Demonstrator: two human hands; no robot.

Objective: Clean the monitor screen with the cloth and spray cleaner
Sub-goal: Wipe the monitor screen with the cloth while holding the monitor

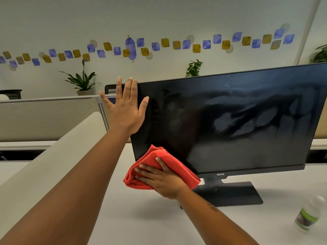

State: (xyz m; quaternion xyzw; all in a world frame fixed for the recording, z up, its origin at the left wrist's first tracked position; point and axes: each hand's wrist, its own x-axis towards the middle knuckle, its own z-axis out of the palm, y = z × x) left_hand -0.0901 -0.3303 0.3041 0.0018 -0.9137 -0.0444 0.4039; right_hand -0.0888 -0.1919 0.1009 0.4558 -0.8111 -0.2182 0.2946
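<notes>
A black monitor [230, 121] stands on a white desk [141, 218], its dark screen streaked with smears. My left hand [126, 108] lies flat with spread fingers against the monitor's upper left edge, thumb on the screen side. My right hand [163, 179] presses a folded red cloth [159, 156] onto the screen's lower left corner. A small clear spray bottle [308, 215] with a green label stands on the desk at the far right, blurred, away from both hands.
The monitor's flat black stand [230, 193] rests on the desk behind my right wrist. A beige panel [44, 165] slopes along the left. Grey partitions [49, 117], potted plants [82, 80] and a decorated wall lie behind.
</notes>
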